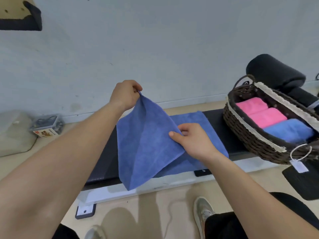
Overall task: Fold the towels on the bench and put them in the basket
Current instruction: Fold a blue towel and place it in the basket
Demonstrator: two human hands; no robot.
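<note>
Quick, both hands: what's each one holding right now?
Left hand: pinches the top corner of the lifted blue towel.
Right hand: pinches another corner of it.

Pale cushion (14, 133) beside a clear box (46, 125) on the floor (155, 202) — black padded roll (276, 75) at right.

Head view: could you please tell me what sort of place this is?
Probably a home gym or workout room: a padded black bench on a white frame, and a dark padded roll behind the wicker basket.
</note>
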